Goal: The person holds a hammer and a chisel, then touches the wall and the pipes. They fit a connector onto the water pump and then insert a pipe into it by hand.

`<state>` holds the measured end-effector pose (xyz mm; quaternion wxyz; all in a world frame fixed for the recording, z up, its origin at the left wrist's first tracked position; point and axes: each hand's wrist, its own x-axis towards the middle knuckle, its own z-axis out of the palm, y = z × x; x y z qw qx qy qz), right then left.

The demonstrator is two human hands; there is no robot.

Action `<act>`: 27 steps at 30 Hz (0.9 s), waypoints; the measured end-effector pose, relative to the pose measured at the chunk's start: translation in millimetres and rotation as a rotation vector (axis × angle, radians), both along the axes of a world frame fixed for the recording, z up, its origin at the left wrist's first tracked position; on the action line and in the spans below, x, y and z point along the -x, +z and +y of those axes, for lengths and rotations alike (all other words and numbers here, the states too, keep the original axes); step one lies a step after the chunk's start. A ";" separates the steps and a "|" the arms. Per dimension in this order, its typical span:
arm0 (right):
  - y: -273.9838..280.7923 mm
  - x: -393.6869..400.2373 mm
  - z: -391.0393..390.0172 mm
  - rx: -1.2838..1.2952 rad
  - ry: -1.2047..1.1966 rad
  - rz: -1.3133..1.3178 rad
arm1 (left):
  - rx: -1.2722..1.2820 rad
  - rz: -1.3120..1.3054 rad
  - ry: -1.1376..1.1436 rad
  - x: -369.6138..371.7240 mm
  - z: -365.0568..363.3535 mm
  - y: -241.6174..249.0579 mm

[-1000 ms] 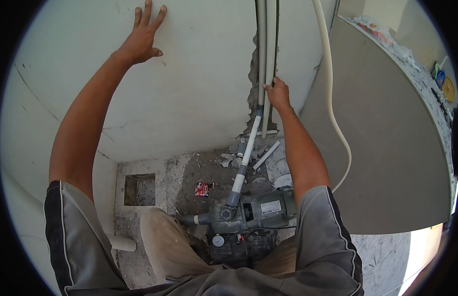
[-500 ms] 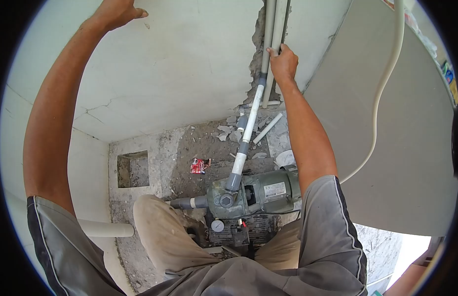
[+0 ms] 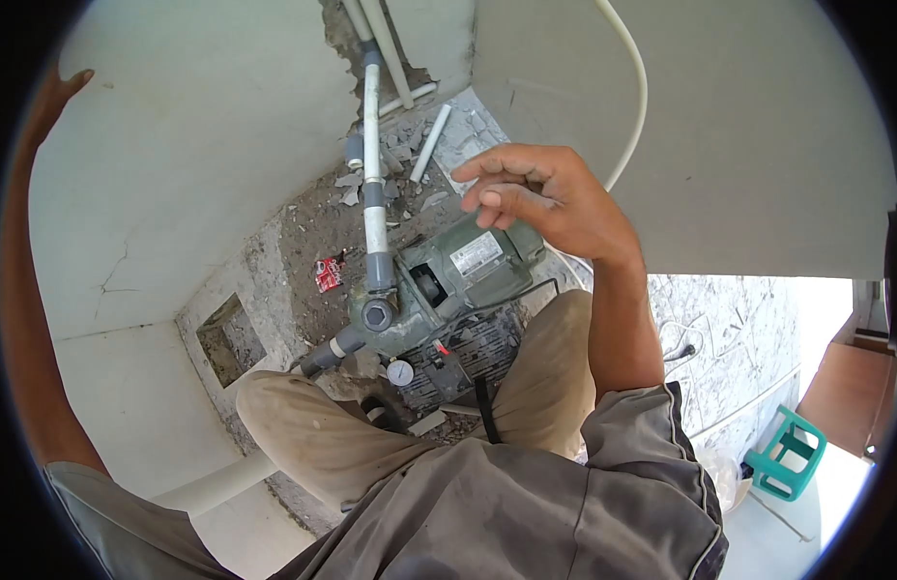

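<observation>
While right hand (image 3: 555, 198) hangs near, pump (image 3: 476, 288) looks dull green, white-labelled

one pump (image 3: 479, 280), one gauge (image 3: 400, 373), one wrapper (image 3: 328, 275)

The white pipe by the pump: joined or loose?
Joined: the white pipe enters a grey collar on the pump, no gap showing. Cannot tell whether it's sealed.

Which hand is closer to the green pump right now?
Right. The right hand appears over the motor end of the green pump; the left hand is much farther away, at the view's left edge, by the white wall.
</observation>
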<state>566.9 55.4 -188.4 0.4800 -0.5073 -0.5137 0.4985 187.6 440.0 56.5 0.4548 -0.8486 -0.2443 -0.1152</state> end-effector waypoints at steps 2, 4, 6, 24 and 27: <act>-21.2 -32.5 -89.3 0.013 -0.172 0.113 | 0.204 -0.114 0.395 -10.9 -12.2 2.9; -60.1 -63.0 -172.5 0.102 -0.535 0.088 | 0.211 -0.146 0.358 -12.4 -10.8 1.0; -110.1 -76.1 -243.6 0.275 -0.935 0.033 | 0.100 -0.119 0.359 -6.6 3.8 -4.9; -359.5 -6.4 -344.6 0.601 -1.140 -0.493 | 0.231 -0.171 0.415 -4.5 5.3 11.2; -365.7 2.7 -352.7 0.602 -1.130 -0.521 | 0.204 -0.135 0.434 -0.5 14.1 14.9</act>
